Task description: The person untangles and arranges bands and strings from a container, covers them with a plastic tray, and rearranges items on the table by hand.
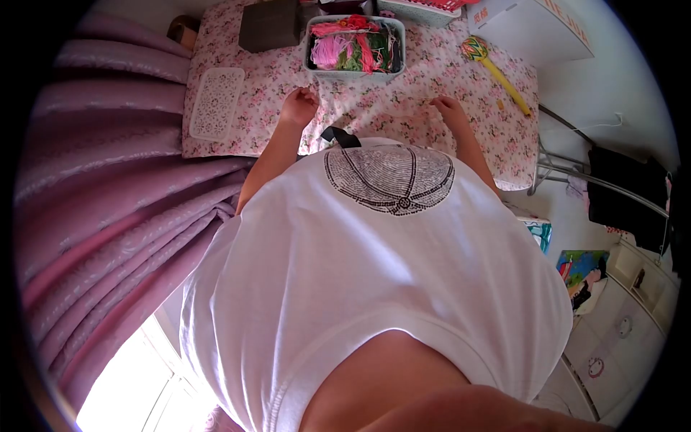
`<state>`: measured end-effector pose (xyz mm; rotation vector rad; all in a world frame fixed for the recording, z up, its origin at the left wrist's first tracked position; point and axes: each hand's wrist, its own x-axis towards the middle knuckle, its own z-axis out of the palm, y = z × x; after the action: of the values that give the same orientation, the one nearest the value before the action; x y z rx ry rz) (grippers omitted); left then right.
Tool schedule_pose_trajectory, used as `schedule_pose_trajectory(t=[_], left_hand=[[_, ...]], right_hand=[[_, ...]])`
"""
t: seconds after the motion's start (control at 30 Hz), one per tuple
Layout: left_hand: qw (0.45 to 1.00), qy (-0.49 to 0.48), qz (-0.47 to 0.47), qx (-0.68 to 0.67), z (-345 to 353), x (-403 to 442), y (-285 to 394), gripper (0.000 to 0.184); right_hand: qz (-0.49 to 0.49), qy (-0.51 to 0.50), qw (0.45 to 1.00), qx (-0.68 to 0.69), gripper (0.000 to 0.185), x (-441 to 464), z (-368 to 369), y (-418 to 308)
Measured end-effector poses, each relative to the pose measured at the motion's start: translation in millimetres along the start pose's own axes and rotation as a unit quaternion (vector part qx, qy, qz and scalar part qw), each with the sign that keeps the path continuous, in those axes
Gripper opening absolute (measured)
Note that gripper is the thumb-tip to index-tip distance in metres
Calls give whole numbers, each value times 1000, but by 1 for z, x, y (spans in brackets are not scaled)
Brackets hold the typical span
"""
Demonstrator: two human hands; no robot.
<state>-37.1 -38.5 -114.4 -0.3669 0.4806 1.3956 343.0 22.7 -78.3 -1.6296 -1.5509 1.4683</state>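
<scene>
My left hand [300, 106] rests on the floral tablecloth [259, 101] just below the left corner of the basket, fingers curled together; whether something small is in them is hidden. On the right, my right hand [448, 109] lies on the cloth with its fingers partly apart and nothing visible in it. Between and beyond the hands stands a grey-green basket [353, 75] filled with pink, red, green and dark cords [331, 52]. Neither hand touches it. A black strap [340, 137] shows at the table's near edge, close to my left hand.
A white openwork lid [217, 104] lies at the left. At the back are a dark box [269, 27] and a white carton [529, 30]. A yellow stick with a colourful woven head [504, 81] lies at the right. Purple curtains [108, 144] hang left; a metal rack [612, 183] stands right.
</scene>
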Motion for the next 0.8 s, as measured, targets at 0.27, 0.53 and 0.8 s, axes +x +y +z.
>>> schedule_pose_trajectory(t=[0.27, 0.53, 0.8], left_hand=[[925, 183, 100, 317, -6, 11, 3, 6], [687, -36, 203, 697, 14, 19, -23, 17], [746, -253, 74, 612, 108, -19, -72, 11]], right_hand=[[-28, -4, 998, -63, 23, 5, -1, 8], [-165, 29, 961, -221, 19, -4, 13, -40], [-207, -43, 974, -85, 12, -12, 44, -80]])
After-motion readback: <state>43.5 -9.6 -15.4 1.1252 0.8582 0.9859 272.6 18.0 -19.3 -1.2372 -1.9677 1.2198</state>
